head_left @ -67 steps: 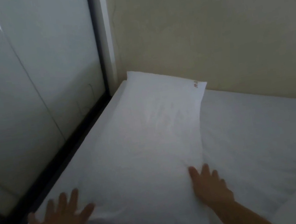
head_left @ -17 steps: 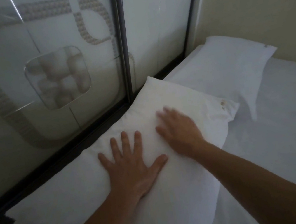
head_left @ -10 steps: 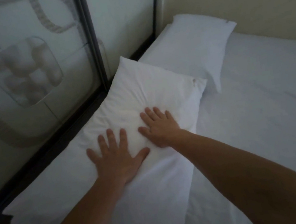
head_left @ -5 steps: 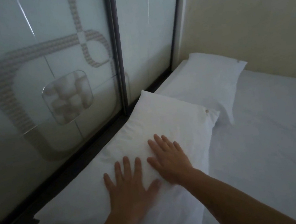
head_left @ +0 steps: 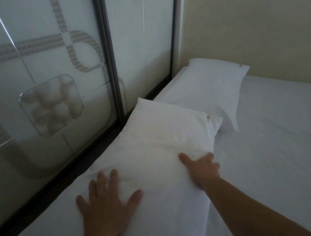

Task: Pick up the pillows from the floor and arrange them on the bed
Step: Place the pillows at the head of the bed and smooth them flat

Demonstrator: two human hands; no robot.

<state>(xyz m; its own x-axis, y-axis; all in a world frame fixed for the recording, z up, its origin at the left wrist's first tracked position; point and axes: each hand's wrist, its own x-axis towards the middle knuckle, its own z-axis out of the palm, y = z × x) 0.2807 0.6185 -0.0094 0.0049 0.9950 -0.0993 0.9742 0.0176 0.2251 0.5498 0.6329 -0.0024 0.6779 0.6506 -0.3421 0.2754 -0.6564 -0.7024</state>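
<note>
Two white pillows lie end to end on the bed [head_left: 288,137], along its left side. The near pillow [head_left: 160,143] lies flat beside the glass. My left hand [head_left: 107,203] rests flat on it, fingers spread. My right hand [head_left: 201,167] presses on the pillow's right edge, thumb on top and fingers curling over the side. The far pillow [head_left: 206,87] sits in the corner against the wall, its near end tucked behind the near pillow's far corner.
A frosted glass sliding panel [head_left: 43,84] with a dark frame runs along the bed's left side. A beige wall [head_left: 256,16] stands behind the bed. White sheet stretches to the right of the pillows.
My hands have slid apart across the near pillow: the left toward the glass side, the right out to the pillow's right edge. The pillow itself has stayed in place.
</note>
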